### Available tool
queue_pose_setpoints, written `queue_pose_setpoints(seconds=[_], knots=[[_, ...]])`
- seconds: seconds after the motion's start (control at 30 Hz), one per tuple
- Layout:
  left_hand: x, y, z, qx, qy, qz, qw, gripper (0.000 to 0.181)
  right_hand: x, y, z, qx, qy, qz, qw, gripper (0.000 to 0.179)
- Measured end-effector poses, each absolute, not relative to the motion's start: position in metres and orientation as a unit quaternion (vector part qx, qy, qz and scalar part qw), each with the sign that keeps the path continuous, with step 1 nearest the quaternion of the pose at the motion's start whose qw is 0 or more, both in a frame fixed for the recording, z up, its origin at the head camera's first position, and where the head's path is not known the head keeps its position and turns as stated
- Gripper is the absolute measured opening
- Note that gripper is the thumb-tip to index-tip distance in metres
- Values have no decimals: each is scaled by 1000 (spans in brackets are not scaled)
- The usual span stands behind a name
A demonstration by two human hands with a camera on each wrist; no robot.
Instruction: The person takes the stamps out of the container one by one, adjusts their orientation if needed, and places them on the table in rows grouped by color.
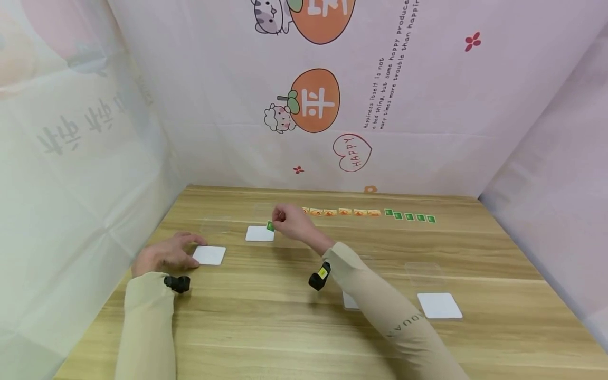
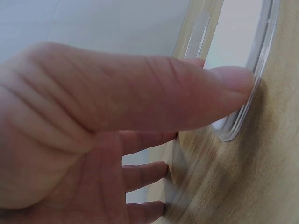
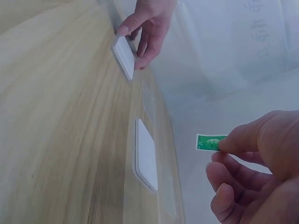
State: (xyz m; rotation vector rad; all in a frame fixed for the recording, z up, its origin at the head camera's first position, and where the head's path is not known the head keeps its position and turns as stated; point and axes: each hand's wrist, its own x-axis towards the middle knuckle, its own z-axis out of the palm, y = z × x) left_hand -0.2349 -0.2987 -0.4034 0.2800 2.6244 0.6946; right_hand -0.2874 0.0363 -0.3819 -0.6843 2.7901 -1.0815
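Note:
My left hand holds a white rounded-corner card stack in a clear plastic case at the table's left, thumb on its near edge and index finger at the far edge. In the left wrist view the thumb covers part of the case. My right hand pinches a small green stamp-like piece with a white border between thumb and index finger. The right wrist view shows this green piece in the fingertips. In the head view it overlaps the corner of a second white case.
Along the back run a row of orange pieces and several green pieces. Clear flat lids lie behind the cases. Two more white cases are at the right, one partly under my right forearm, another farther right. Fabric walls surround the table.

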Motion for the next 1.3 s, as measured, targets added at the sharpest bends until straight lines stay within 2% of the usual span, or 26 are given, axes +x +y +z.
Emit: queue_pose_setpoints(seconds=[0.8,1.3], knots=[[-235,-299,-404,102,940,256,202,53,-289,72,-381,-200,904,-376,39,4],[-235,-299,-403,94,938,264,204,56,-288,101,-378,-190,904,-383,21,5]])
